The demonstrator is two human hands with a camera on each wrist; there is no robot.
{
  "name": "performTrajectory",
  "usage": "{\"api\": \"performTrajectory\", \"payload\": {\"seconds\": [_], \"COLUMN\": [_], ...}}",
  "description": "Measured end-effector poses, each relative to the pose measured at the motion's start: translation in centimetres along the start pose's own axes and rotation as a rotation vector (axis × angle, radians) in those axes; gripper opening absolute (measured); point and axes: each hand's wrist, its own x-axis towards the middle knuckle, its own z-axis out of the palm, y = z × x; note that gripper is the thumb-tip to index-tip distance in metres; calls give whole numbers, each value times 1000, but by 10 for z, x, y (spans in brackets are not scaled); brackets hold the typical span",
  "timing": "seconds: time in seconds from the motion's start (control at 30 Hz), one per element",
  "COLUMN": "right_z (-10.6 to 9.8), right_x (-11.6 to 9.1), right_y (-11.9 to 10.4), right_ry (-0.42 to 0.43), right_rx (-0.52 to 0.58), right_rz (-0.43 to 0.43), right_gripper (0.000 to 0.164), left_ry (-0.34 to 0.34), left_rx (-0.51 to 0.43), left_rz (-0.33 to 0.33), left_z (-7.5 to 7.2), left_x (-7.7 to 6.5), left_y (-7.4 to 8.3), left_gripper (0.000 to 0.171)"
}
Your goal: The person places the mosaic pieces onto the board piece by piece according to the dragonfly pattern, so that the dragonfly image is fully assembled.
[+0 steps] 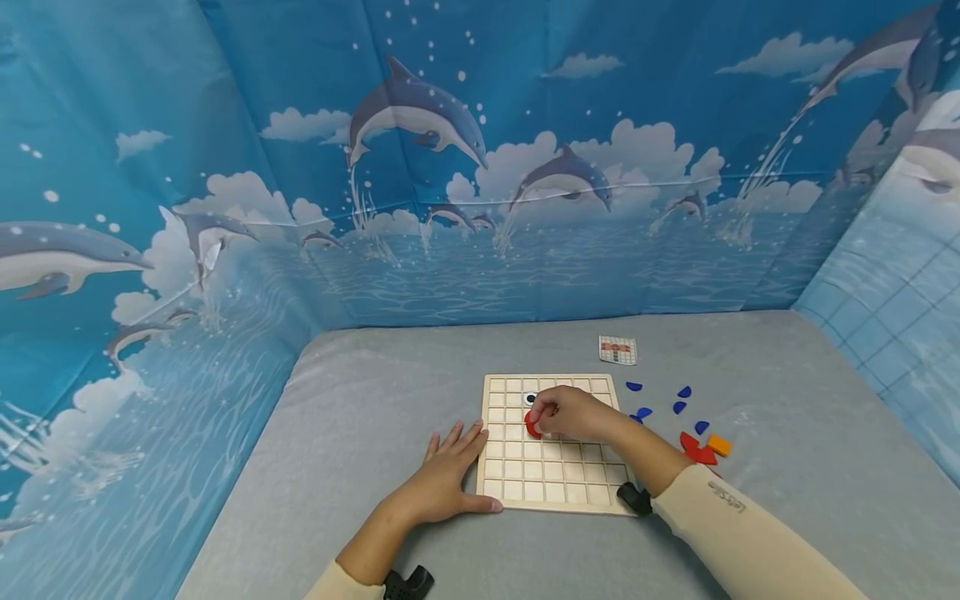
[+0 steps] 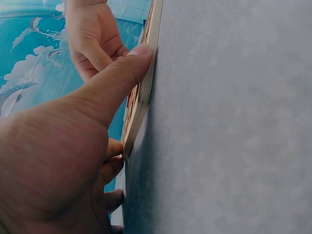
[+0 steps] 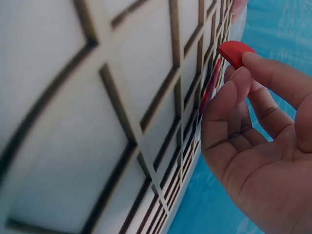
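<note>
A square wooden grid board (image 1: 534, 492) lies on the grey cloth. My left hand (image 1: 450, 473) spreads flat at its left side, fingers straight, with the thumb (image 2: 139, 57) on the near-left corner. Over the middle of the board, my right hand (image 1: 573, 414) pinches a red rounded piece (image 3: 236, 51) between thumb and fingertips. Below those fingers, another red piece (image 3: 210, 88) lies on the board. In the head view the red shapes (image 1: 532, 427) overlap under the fingertips. Just beyond them sits a white tile with a black dot (image 1: 530, 399).
Several blue half-round pieces (image 1: 702, 427) are scattered right of the board. Red pieces (image 1: 699, 450) and an orange block (image 1: 719, 445) lie nearer the right forearm. A small printed pattern card (image 1: 618, 350) lies behind the board. A dolphin-print curtain (image 1: 480, 275) closes off the back.
</note>
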Motion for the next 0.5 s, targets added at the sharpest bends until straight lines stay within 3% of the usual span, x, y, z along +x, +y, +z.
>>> {"api": "performTrajectory", "payload": {"seconds": [0.5], "right_z": [5], "right_x": [1], "right_y": [-2], "right_ry": [33], "right_rx": [-75], "right_rz": [-41], "right_gripper": [7], "left_ry": [-5], "left_rx": [-11], "left_rz": [5], "left_z": [0], "left_x": [0], "left_y": [-1], "left_gripper": [109]}}
